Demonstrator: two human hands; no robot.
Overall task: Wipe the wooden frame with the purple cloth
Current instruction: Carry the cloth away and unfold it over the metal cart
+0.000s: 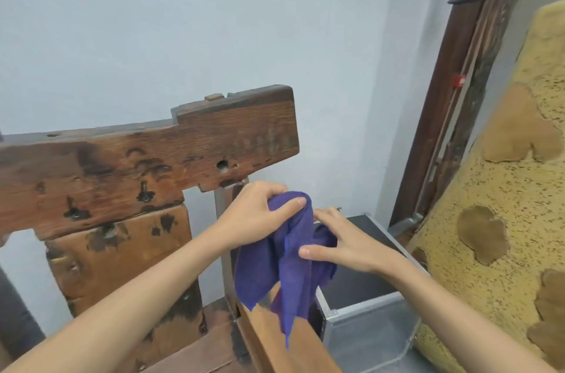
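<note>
Both hands, left hand [256,213] and right hand [342,242], grip the soft, limp purple cloth [284,262] beside the weathered brown wooden frame [146,164]; it probably needs bunching.

Likely a museum storeroom or exhibit corner: weathered wooden frame [146,164] at left, metal-edged flight case [367,308] lower centre, large patched yellow vessel [501,189] at right, plain white wall [183,21].

Wooden frame [146,164]: dark, worn brown timber with black stains and holes; a thick horizontal beam on upright boards, standing against the pale wall.
Purple cloth [284,262]: crumpled, hanging loose in front of the frame's right end, below the beam.
</note>
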